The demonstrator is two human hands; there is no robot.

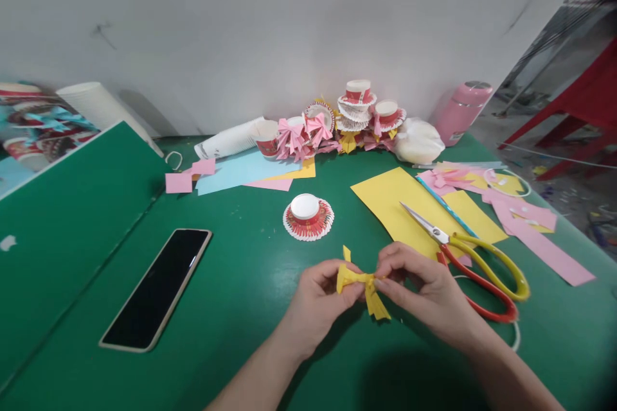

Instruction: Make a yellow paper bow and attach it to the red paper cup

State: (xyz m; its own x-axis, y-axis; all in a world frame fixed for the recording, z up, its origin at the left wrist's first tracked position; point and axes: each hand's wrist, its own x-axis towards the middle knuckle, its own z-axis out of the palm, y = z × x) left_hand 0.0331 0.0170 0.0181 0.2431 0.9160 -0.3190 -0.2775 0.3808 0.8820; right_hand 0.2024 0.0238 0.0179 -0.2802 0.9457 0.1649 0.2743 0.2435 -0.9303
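Observation:
A folded yellow paper bow (370,289) is held up between both hands, with one tail hanging down and a short strip sticking up. My left hand (321,298) pinches its left loop between thumb and fingers. At the bow's right side, the fingertips of my right hand (427,289) are closed on the paper near its middle. Just beyond the hands a small paper hat (305,207) with a white top and a fringed red-and-white brim lies on the green table (241,308). Scissors (441,236) with red and yellow handles rest beside my right hand on yellow paper (385,199).
A black phone (157,289) lies at the left. Along the wall stand decorated paper cups (358,93), stacked white cups (231,138), a white bag (419,140) and a pink bottle (465,109). Pink strips (544,237) cover the right side; blue paper (241,170) lies at the back.

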